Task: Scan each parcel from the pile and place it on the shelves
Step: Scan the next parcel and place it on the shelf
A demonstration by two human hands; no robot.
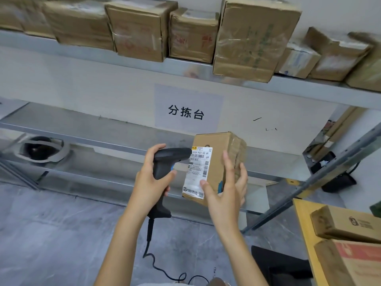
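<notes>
The parcel [218,162] is held upright before the lower shelf [82,139], the right hand [224,195] clasping its near right edge; the left hand's [148,182] grip is clamped on the scanner [165,168], whose nose nearly touches the label [199,172]; backing off slightly would likely catch the barcode; the upper shelf [144,65] carries a row of boxes [140,27].

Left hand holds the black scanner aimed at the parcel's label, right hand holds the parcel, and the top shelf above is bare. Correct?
Not quite. The head view shows the top shelf lined with cardboard boxes. The rest stands: left hand grips the scanner, right hand holds the parcel.
</notes>
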